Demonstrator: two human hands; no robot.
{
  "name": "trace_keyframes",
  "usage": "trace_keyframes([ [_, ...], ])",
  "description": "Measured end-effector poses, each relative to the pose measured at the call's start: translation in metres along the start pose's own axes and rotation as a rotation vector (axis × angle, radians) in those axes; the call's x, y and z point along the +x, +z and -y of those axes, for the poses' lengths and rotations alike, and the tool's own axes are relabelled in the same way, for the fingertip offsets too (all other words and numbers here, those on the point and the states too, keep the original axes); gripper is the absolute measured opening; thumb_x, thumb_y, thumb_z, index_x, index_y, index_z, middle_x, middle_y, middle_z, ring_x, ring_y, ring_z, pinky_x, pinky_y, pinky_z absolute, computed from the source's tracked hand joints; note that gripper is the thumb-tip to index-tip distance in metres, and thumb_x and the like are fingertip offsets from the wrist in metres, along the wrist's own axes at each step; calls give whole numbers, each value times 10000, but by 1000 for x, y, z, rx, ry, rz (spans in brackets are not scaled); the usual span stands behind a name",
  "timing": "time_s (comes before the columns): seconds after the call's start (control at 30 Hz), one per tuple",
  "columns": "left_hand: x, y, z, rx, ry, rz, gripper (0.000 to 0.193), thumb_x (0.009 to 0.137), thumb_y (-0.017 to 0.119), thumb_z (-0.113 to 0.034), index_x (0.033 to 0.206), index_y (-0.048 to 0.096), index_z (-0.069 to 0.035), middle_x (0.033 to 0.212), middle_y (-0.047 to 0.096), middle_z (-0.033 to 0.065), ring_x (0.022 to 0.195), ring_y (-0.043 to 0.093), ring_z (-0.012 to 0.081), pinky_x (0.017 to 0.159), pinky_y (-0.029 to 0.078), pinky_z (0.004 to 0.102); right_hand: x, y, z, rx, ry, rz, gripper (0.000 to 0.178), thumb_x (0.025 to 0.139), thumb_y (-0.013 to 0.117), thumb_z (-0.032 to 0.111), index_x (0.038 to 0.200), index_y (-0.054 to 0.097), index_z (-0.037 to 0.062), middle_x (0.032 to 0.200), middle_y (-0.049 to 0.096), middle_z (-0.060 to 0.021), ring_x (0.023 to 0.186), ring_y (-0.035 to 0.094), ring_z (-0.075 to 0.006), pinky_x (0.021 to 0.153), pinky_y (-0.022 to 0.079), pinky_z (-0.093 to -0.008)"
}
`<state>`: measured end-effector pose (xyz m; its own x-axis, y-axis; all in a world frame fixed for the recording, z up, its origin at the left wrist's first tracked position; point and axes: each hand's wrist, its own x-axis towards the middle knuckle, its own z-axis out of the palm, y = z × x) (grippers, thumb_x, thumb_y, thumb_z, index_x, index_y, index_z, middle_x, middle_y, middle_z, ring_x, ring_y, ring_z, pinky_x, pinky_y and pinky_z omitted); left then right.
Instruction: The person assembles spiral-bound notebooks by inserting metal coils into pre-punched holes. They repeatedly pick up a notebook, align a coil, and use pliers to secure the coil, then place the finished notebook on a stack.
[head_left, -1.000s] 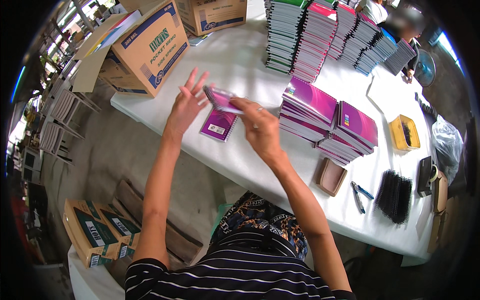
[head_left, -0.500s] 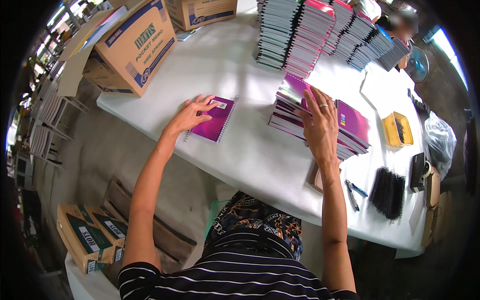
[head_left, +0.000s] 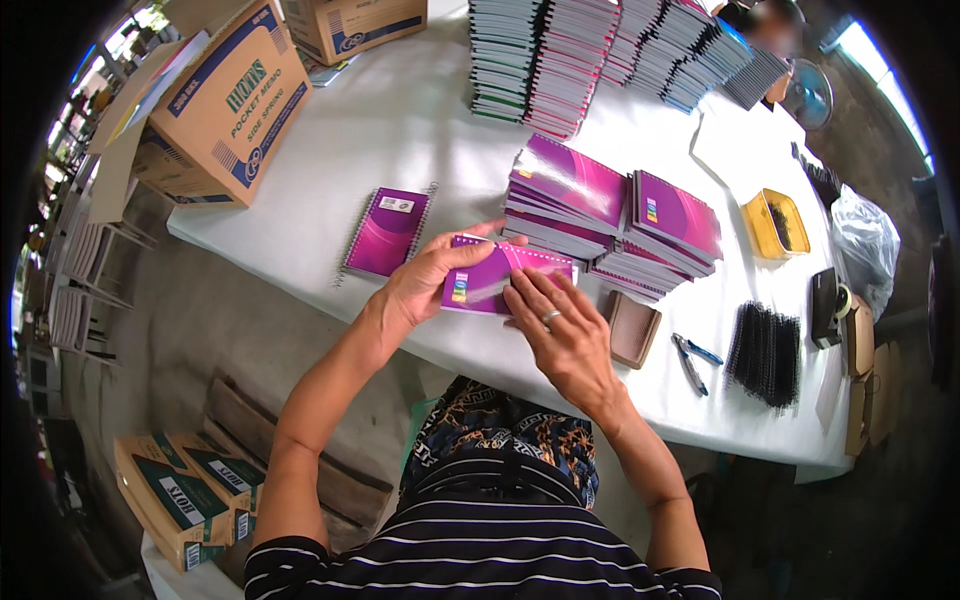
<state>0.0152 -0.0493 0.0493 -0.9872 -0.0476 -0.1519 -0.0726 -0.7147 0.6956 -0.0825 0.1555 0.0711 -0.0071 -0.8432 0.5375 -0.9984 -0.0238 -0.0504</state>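
Note:
Just in front of my body I hold a purple notebook block [head_left: 487, 284] with a row of punched holes along its far edge and no coil in them. My left hand [head_left: 418, 280] grips its left end, thumb on the cover. The fingers of my right hand [head_left: 565, 330] lie together over its right part; the thumb is hidden. Beyond my left hand, a coil-bound purple notebook [head_left: 387, 232] lies flat on the white table [head_left: 290, 215]. Purple block stacks [head_left: 572, 182] stand beyond my hands, with another stack [head_left: 682, 215] beside them.
A brown tray [head_left: 633, 332], pliers [head_left: 689, 368], black coils [head_left: 763, 355] and a yellow container [head_left: 757, 238] lie to the right. Notebook stacks [head_left: 570, 70] stand at the back, near another person [head_left: 775, 35]. A cardboard box [head_left: 235, 115] stands far left.
My right hand has come from the purple stack toward my body with a notebook block. My left hand has left the coil-bound notebook and moved right to grip the block. The view has shifted slightly.

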Motion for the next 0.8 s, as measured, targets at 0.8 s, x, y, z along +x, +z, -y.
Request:
trace_keyframes([
  [0.8, 18, 74, 74, 2149, 532, 8, 691, 868, 625, -389, 1472, 393, -148, 1400, 539, 69, 1220, 555, 351, 1020, 432, 526, -75, 5, -15, 728, 704, -198, 367, 730, 729, -76, 1056, 594, 22, 936, 675, -122, 905, 651, -272, 800, 510, -361],
])
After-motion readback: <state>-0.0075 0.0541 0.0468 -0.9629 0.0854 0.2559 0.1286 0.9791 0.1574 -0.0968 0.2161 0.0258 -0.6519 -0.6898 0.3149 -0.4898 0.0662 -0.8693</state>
